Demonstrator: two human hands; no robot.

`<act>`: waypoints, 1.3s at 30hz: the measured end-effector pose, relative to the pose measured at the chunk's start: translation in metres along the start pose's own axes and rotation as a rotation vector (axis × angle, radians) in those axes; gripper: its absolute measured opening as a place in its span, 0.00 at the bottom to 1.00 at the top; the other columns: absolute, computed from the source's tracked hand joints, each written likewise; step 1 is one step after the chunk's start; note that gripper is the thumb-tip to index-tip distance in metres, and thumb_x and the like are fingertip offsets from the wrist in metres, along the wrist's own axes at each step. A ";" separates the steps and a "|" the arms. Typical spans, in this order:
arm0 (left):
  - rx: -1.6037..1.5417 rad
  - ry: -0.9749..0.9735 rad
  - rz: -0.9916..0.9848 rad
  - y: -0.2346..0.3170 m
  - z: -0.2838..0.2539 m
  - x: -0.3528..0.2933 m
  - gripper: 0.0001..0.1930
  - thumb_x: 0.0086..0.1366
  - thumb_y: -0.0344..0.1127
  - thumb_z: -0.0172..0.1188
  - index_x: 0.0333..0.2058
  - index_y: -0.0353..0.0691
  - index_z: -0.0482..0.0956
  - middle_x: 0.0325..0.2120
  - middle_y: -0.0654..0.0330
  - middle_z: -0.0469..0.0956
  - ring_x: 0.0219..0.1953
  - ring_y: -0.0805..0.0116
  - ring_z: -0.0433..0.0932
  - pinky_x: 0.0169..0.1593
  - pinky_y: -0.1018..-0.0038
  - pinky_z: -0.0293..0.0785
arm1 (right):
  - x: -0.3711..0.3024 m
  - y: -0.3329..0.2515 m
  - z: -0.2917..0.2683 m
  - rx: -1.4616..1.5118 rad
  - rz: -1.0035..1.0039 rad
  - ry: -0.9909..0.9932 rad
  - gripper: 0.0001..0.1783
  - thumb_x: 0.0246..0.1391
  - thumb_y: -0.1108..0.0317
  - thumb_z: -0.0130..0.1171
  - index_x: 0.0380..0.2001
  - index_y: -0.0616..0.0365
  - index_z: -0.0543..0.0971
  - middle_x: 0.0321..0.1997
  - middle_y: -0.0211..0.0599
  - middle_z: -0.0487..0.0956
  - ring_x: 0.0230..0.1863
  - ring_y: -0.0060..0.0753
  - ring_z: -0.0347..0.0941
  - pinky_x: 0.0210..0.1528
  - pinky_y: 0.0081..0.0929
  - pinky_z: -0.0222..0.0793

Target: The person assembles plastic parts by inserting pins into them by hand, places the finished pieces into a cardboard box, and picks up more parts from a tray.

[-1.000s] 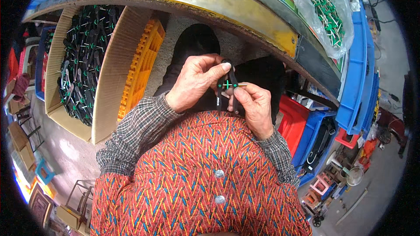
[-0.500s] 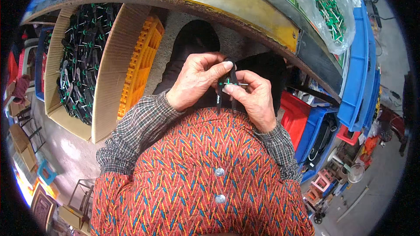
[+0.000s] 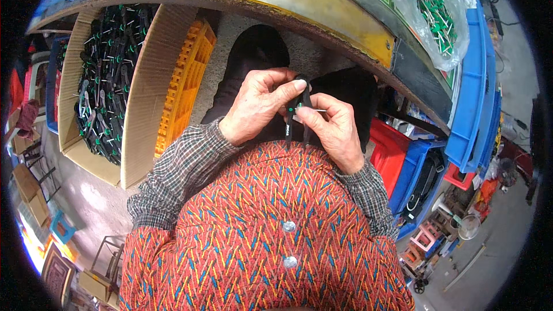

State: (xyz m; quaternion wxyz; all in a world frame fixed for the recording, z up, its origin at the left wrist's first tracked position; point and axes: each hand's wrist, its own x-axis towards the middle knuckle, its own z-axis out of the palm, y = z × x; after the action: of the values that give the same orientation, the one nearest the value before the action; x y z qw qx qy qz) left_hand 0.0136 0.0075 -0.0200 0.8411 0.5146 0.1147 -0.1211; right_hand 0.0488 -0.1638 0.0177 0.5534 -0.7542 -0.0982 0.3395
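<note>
Over my lap, both hands hold one black plastic piece (image 3: 290,129) with two narrow legs hanging down and pale lettering on one leg. My left hand (image 3: 253,103) is closed, pinching its upper end between thumb and fingers. Lower down, my right hand (image 3: 337,132) is closed on the same piece, its thumb pressed at a small green part. A thin metal pin (image 3: 320,110) juts out sideways by the right fingers; how it sits in the black piece is partly hidden by the thumb.
Left stands a cardboard box (image 3: 138,92) of many black pieces with green parts and pins, beside an orange crate (image 3: 190,80). A metal-edged table (image 3: 322,11) spans the front. A plastic bag (image 3: 455,0) of green-headed pins lies far right, near blue trays (image 3: 469,80) and a red bin (image 3: 389,155).
My right thumb has shifted slightly upward on the black piece, and less of the pin shows. My left hand keeps its pinch in nearly the same place.
</note>
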 end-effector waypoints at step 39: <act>-0.030 -0.014 0.012 -0.005 -0.001 -0.001 0.11 0.65 0.37 0.58 0.38 0.34 0.79 0.26 0.69 0.76 0.26 0.85 0.71 0.29 0.86 0.68 | 0.001 0.002 0.003 0.030 0.016 -0.028 0.12 0.52 0.67 0.63 0.37 0.64 0.78 0.27 0.28 0.78 0.31 0.15 0.71 0.35 0.17 0.68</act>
State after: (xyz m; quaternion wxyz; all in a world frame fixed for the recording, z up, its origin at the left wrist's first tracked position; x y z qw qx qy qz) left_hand 0.0109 0.0064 -0.0243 0.8502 0.5016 0.1075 -0.1181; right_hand 0.0470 -0.1617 0.0151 0.5604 -0.7418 -0.0948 0.3558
